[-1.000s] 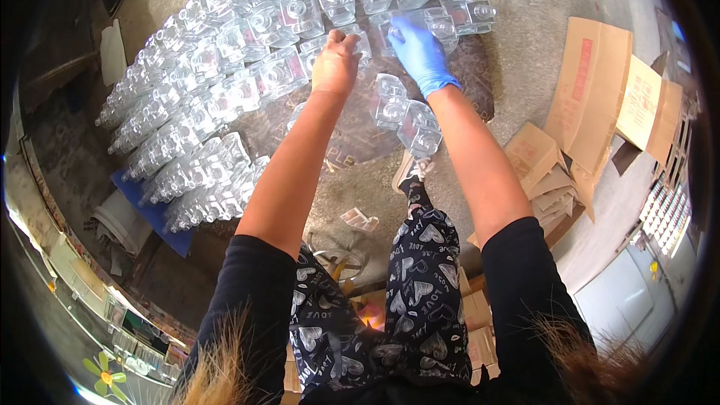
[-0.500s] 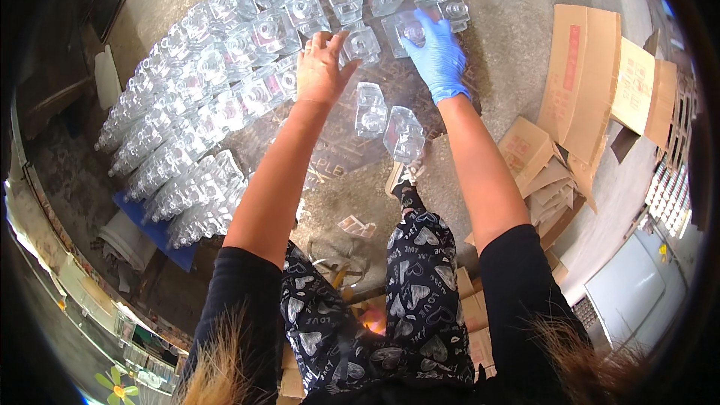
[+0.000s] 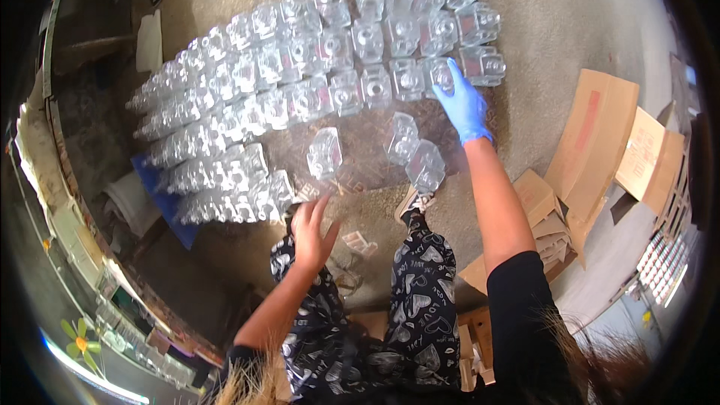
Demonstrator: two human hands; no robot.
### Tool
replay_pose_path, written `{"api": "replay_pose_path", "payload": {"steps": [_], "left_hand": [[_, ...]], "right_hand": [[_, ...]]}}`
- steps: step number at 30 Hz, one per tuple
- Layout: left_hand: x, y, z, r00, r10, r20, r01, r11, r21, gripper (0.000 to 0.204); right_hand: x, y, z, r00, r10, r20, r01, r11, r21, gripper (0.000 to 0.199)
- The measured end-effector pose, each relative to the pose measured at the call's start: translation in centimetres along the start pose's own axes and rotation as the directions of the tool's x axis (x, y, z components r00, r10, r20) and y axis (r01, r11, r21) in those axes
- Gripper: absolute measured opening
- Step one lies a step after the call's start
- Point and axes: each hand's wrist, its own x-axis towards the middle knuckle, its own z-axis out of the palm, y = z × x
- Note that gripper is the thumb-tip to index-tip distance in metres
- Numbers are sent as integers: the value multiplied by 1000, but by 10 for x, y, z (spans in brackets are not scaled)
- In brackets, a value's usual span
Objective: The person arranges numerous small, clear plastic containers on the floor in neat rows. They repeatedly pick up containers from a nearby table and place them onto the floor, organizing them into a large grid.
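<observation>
My right hand (image 3: 463,109), in a blue glove, has thumb and fingers around a clear glass bottle (image 3: 439,75) near the right end of the nearest long row. Bare and empty, my left hand (image 3: 309,236) hovers above my left knee with its fingers apart. Between my hands and the rows are a loose glass bottle (image 3: 324,154) on the left, a second loose bottle (image 3: 402,135) and a third bottle (image 3: 426,166) close against it. The glove hides part of the gripped bottle.
Several rows of glass bottles (image 3: 300,52) stand on a brown printed sheet (image 3: 360,169) on the floor. Flattened cardboard (image 3: 589,139) leans at the right. A blue sheet (image 3: 169,206) lies under the bottles at far left. My shoe (image 3: 411,206) touches the sheet's near edge.
My left hand has drawn back from the rows toward my knee. The bottle at my right hand now stands in line with its row. The view has shifted, and the left loose bottle is now uncovered.
</observation>
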Motion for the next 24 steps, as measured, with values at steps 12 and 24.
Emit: {"api": "replay_pose_path", "payload": {"steps": [12, 24], "left_hand": [[-185, -59, -2, 663, -708, 243, 592, 695, 409, 50], [-181, -71, -4, 744, -643, 181, 538, 738, 407, 35]], "right_hand": [[71, 7, -37, 959, -269, -91, 230, 924, -306, 55], [60, -99, 12, 882, -463, 89, 471, 860, -198, 53]]}}
